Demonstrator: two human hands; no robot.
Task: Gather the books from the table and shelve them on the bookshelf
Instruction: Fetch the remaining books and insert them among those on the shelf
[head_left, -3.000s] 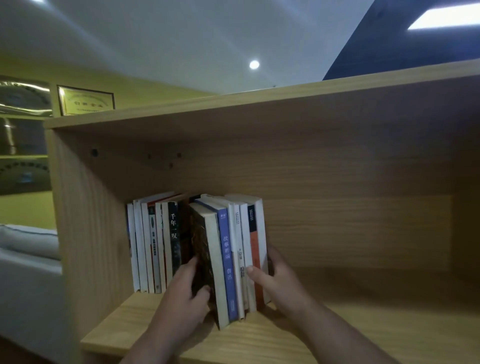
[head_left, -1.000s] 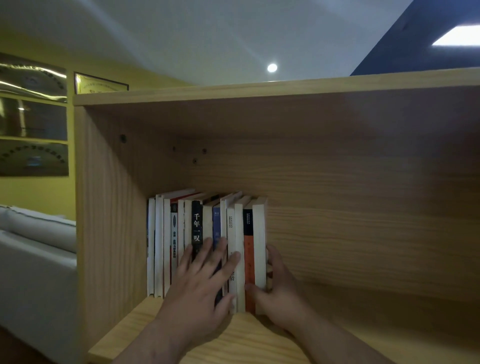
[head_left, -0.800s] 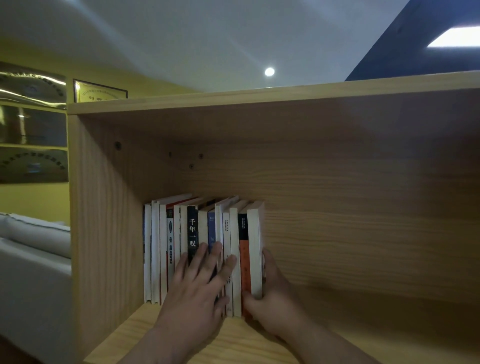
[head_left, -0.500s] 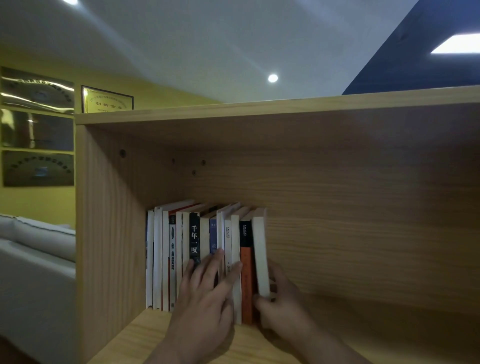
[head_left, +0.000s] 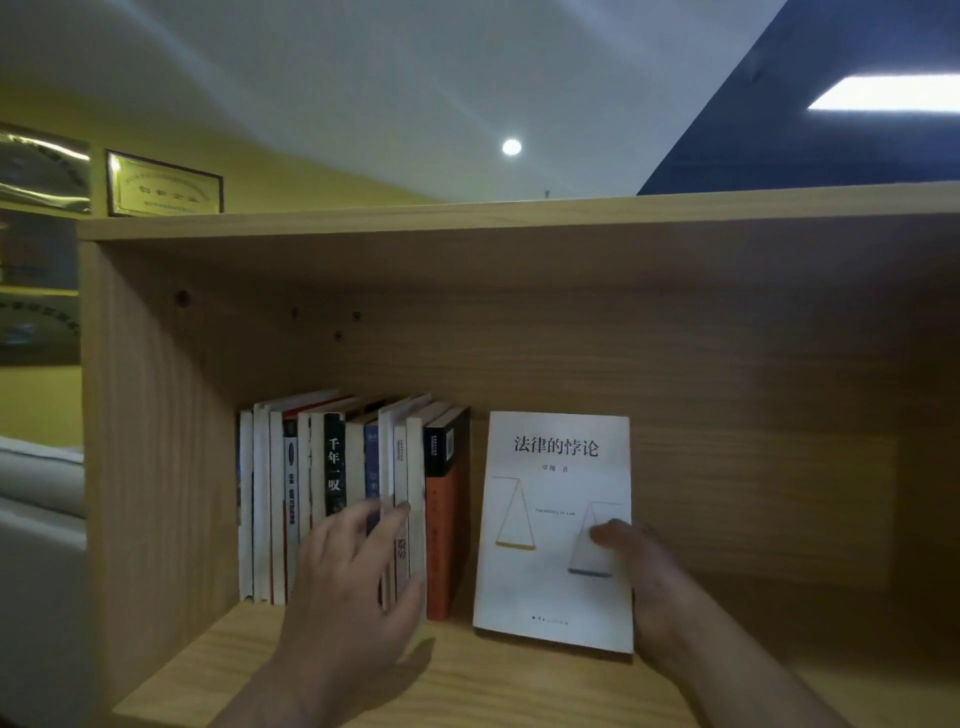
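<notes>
Right hand (head_left: 636, 577) pinching white paperback (head_left: 556, 530) by its right edge, cover facing out, long axis upright on bookshelf (head_left: 493, 675). At nine o'clock, book row (head_left: 353, 499), braced by spread left hand (head_left: 353, 587). Narrow gap between.

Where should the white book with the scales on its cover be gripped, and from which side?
Take the white book by its right edge, low down, coming from the right, where the right hand already pinches it. Its cover faces out, the shelf beyond is open, and the row of books under the left hand crowds the other side.
</notes>
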